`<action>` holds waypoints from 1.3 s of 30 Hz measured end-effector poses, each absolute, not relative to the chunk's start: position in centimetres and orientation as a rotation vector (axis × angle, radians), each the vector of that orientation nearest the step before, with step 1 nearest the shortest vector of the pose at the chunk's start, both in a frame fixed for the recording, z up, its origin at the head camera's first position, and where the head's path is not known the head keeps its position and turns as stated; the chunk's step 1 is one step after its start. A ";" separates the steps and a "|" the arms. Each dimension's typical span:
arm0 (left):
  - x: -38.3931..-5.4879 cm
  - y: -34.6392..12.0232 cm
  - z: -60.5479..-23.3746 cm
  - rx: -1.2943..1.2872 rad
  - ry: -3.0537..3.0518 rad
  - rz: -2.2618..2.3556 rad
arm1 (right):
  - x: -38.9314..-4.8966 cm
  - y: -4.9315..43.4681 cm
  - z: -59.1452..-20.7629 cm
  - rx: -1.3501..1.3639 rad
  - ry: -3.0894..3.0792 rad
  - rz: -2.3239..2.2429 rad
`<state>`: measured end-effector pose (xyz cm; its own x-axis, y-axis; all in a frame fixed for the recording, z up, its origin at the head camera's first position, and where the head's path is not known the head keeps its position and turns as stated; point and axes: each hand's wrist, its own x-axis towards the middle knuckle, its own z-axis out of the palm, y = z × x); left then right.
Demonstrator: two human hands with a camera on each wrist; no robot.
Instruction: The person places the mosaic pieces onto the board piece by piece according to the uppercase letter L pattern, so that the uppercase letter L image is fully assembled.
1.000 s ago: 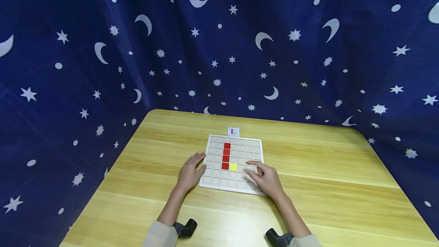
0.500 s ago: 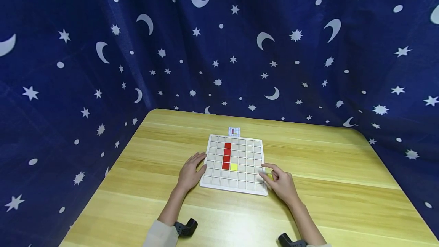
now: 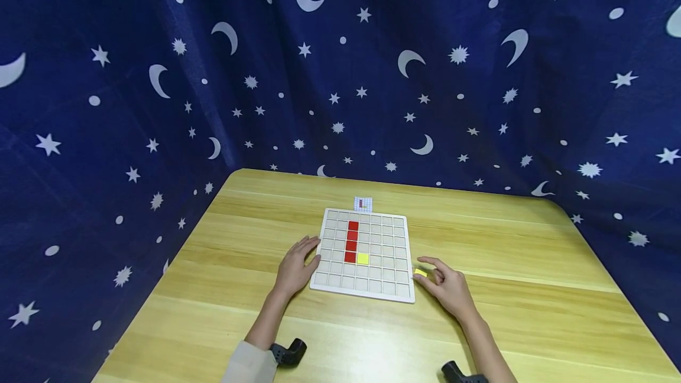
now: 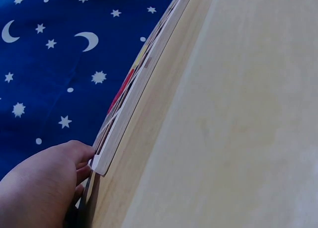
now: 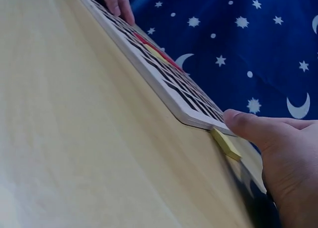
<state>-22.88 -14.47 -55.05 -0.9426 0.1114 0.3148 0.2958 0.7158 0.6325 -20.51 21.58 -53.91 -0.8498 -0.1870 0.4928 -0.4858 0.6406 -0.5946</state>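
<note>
A white grid board (image 3: pixel 335 282) lies on the table with a column of several red square tiles (image 3: pixel 352 241) in its cells. One yellow tile (image 3: pixel 363 259) sits just right of the lowest red one. My left hand (image 3: pixel 294 268) rests at the board's left edge, its thumb (image 4: pixel 82 149) at the rim in the left wrist view. Beyond the right edge, a second yellow tile (image 3: pixel 421 272) lies on the wood. My right hand (image 3: pixel 449 291) is over that tile, thumb and forefinger spread apart around it; in the right wrist view the loose tile (image 5: pixel 226 144) shows below the thumb.
Behind the board lies a small printed card (image 3: pixel 363 204) with a grid and a coloured pattern. The wooden table (image 3: pixel 532 288) reaches back to a dark blue curtain (image 3: pixel 340 75) with moons and stars.
My right hand has moved off the board to the right and slightly nearer, to the loose yellow tile, which now shows between its fingers. The left hand and the tiles on the board stay put.
</note>
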 end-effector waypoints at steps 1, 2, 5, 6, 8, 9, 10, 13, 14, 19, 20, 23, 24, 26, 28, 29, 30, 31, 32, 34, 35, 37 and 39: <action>-22.9 -14.5 -55.0 -0.323 -2.668 -1.048 | -20.5 21.7 -53.9 0.526 -2.485 1.058; -22.9 -14.5 -55.0 -0.323 -2.668 -1.048 | -20.5 21.8 -53.9 0.516 -2.496 1.058; -22.9 -14.5 -55.0 -0.321 -2.672 -1.050 | -20.5 22.1 -53.8 0.489 -2.536 1.064; -22.8 -14.5 -54.9 -0.320 -2.673 -1.051 | -20.5 22.2 -53.8 0.481 -2.552 1.064; -22.8 -14.5 -54.9 -0.322 -2.671 -1.049 | -20.6 22.4 -53.9 0.474 -2.585 1.066; -22.8 -14.5 -54.9 -0.321 -2.672 -1.047 | -20.6 22.5 -53.8 0.477 -2.599 1.065; -22.8 -14.5 -54.9 -0.322 -2.670 -1.044 | -20.7 22.6 -53.8 0.483 -2.611 1.060; -22.8 -14.5 -54.9 -0.326 -2.665 -1.036 | -20.7 22.7 -53.7 0.503 -2.643 1.038; -22.8 -14.5 -54.9 -0.323 -2.667 -1.038 | -20.7 22.7 -53.7 0.505 -2.651 1.030; -22.9 -14.5 -55.0 -0.327 -2.668 -1.034 | -20.7 22.7 -53.6 0.481 -2.691 1.009; -22.9 -14.5 -55.0 -0.325 -2.670 -1.039 | -20.7 22.7 -53.6 0.476 -2.700 1.010; -22.9 -14.5 -55.0 -0.327 -2.672 -1.037 | -20.7 22.7 -53.6 0.470 -2.718 1.014; -22.9 -14.5 -55.0 -0.326 -2.673 -1.035 | -20.7 22.7 -53.6 0.468 -2.722 1.015; -23.0 -14.5 -55.0 -0.322 -2.676 -1.034 | -20.7 22.8 -53.6 0.466 -2.729 1.012; -23.0 -14.5 -55.0 -0.318 -2.678 -1.039 | -20.7 22.8 -53.7 0.468 -2.727 1.006; -23.0 -14.5 -55.0 -0.316 -2.679 -1.042 | -20.7 22.8 -53.7 0.470 -2.724 1.000; -23.0 -14.5 -55.0 -0.315 -2.679 -1.047 | -20.7 22.8 -53.7 0.471 -2.719 0.997; -23.0 -14.5 -55.0 -0.314 -2.680 -1.051 | -20.7 22.8 -53.8 0.472 -2.713 0.994; -23.0 -14.5 -55.0 -0.314 -2.680 -1.055 | -20.8 22.8 -53.9 0.474 -2.708 0.989; -23.0 -14.5 -55.0 -0.312 -2.682 -1.059 | -20.8 22.8 -54.0 0.482 -2.694 0.983; -23.0 -14.5 -55.0 -0.311 -2.684 -1.059 | -20.8 22.9 -54.0 0.488 -2.686 0.980; -23.0 -14.5 -55.0 -0.310 -2.686 -1.058 | -20.8 22.8 -54.1 0.499 -2.671 0.973; -22.9 -14.5 -54.9 -0.312 -2.681 -1.059 | -20.8 22.8 -54.2 0.512 -2.655 0.962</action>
<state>-22.94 -14.47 -54.94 -0.9479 0.1083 0.2995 0.2838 0.7141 0.6400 -20.80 22.83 -54.15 -0.9007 -0.2342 0.3660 -0.4143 0.7168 -0.5608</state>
